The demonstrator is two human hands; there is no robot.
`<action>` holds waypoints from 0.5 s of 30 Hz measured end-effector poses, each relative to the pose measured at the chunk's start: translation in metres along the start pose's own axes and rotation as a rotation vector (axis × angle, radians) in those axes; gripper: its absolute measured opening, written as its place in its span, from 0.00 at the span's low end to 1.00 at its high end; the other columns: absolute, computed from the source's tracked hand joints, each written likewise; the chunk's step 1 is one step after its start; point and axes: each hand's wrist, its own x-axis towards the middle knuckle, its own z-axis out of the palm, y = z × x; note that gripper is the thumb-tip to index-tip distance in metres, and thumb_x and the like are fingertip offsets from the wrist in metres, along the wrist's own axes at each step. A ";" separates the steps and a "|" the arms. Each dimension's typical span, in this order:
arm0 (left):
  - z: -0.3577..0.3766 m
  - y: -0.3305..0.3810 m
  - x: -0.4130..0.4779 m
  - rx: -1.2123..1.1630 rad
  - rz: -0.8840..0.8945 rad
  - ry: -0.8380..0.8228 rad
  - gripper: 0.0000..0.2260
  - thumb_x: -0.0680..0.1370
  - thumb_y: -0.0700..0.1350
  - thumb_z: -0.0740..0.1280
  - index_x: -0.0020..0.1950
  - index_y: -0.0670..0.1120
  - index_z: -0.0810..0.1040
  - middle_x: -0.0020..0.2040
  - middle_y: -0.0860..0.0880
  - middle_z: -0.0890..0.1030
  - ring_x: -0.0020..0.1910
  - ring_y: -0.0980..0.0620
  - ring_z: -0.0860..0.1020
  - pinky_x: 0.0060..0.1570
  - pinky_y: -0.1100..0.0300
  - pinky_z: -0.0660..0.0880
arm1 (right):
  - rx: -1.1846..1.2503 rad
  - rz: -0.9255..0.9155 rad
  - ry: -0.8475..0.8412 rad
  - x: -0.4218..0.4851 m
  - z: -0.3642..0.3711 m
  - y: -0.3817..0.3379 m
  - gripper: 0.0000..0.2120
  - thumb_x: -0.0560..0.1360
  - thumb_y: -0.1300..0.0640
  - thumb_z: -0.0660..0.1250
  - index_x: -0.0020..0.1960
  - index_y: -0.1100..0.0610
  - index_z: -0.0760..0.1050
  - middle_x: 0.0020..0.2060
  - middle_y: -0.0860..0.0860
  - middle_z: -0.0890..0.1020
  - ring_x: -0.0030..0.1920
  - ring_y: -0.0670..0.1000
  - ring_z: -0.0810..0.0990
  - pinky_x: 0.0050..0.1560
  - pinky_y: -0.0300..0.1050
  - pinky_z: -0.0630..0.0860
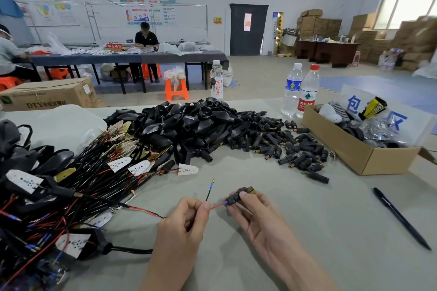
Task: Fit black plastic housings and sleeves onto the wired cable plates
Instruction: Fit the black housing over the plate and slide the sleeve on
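The black sleeve [237, 195] is held just above the counter [307, 231], on the near side of the heaps. It is pinched between thumb and fingertips of the right hand [251, 212]. The red wire [215, 206] entering it is pinched by the curled fingers of the left hand [189, 216], from which a second, black wire [209, 192] sticks up free. If the red wire is pushed from too far back, it is likely to buckle rather than feed through. The free black wire could be left outside the sleeve or snagged on the heap of wired plates [71, 184]. The sleeve's long axis is set from lower left to upper right, with the brass threaded end [250, 188] pointed away and rightward and the wire end turned toward the left hand.
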 end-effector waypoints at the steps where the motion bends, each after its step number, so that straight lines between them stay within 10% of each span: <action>1: 0.000 0.000 0.000 -0.004 0.000 -0.001 0.12 0.75 0.62 0.63 0.42 0.54 0.73 0.26 0.46 0.70 0.25 0.43 0.69 0.29 0.49 0.70 | 0.011 0.008 -0.005 -0.001 0.001 0.000 0.19 0.66 0.64 0.72 0.55 0.64 0.72 0.45 0.64 0.84 0.42 0.57 0.86 0.40 0.43 0.83; 15: 0.001 -0.005 0.001 0.035 -0.026 -0.040 0.10 0.77 0.55 0.66 0.39 0.53 0.71 0.22 0.53 0.73 0.22 0.54 0.71 0.31 0.59 0.71 | 0.052 0.053 -0.127 -0.005 0.001 0.002 0.17 0.71 0.66 0.69 0.58 0.66 0.70 0.57 0.64 0.82 0.54 0.60 0.84 0.45 0.43 0.83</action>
